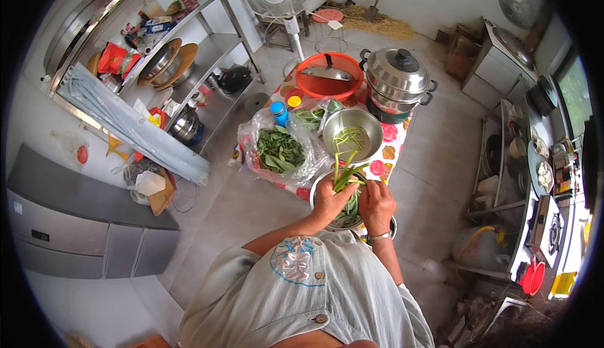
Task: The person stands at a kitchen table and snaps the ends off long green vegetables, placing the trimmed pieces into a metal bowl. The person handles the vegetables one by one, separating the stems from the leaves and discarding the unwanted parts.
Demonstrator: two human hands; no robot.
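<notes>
My left hand (330,202) is closed around a bunch of green vegetable stems (344,175), their ends sticking up past the fingers. Close beside it, my right hand (377,207) pinches at the right side of the bunch; its fingertips are partly hidden. Below both hands is a metal basin (314,190) with green leaves (348,213) in it. Just beyond, a steel bowl (375,139) holds several pale green stems (350,139). To the left, a clear plastic bag (250,135) lies open, full of dark green leaves (281,149).
A patterned tablecloth (391,134) covers the table. Toward its far side stand a red basin (327,90) with a lid in it, a steamer pot (395,74) and a blue-capped jar (279,112). Metal shelving (217,49) rises at left; a gas stove (548,231) is at right.
</notes>
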